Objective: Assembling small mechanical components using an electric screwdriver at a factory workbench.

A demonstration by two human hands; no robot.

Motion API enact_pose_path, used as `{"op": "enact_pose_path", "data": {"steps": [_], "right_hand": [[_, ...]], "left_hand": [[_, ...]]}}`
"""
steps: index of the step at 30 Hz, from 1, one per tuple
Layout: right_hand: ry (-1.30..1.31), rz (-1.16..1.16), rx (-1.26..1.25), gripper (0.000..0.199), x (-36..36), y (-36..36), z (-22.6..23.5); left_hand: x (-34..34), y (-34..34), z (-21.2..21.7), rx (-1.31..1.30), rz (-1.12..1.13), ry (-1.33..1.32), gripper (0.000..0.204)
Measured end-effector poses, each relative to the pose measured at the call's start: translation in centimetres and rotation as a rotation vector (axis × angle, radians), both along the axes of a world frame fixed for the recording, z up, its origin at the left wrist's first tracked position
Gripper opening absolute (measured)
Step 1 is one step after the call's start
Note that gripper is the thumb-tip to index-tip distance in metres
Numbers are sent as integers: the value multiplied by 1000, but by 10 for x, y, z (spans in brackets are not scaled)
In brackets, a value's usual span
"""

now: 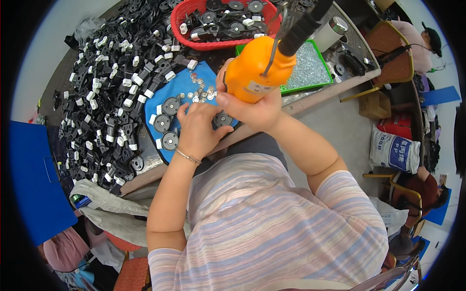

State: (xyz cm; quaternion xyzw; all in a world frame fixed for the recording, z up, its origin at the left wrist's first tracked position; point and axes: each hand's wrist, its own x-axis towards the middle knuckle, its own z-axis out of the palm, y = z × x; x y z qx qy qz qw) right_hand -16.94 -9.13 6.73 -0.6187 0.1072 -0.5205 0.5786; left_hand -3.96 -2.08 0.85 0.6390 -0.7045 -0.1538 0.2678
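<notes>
My right hand (255, 109) is wrapped round an orange electric screwdriver (257, 68) with a thick black cable end at its top; the tool's tip is hidden. On the blue mat (167, 92), my left hand (198, 127) holds a black wheel part (223, 120) between thumb and forefinger, its other fingers bent over the mat. Left of that hand lie more black wheels with white tabs, such as a black wheel (170, 140) near the mat's edge. Several small round metal pieces (198, 94) are scattered just beyond my left fingers.
A big heap of black parts with white ends (107, 102) covers the table's left. Behind the mat stands a red basket (182, 39) of wheel parts. A green tray (310, 63) of small metal pieces and a white flask (331, 33) are at the right. People sit nearby.
</notes>
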Motion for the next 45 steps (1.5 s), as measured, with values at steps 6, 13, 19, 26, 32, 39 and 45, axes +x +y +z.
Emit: {"op": "enact_pose_path", "data": {"steps": [6,13,19,26,32,39,45], "right_hand": [[74,110,51,26,-2,-11,4],[-39,-202,-19,23,-44,-48,14],[-11,-419,-6,22,-54,-66,-10],[4,-407,-4,21,-47,-67,-16],[20,-412,-11,20,-48,-69,-16],[115,-465,-80,27,-49,-70,-20],[52,-393,61,25,-51,-66,-7]], "left_hand": [[1,-1,1,24,-33,-32,40],[1,1,3,96,-24,-38,44],[3,2,3,93,-26,-35,45],[0,1,3,101,-15,-45,47],[0,0,2,93,-22,-45,46],[1,1,-2,46,-30,-45,48],[0,2,-2,54,-18,-46,48]]}}
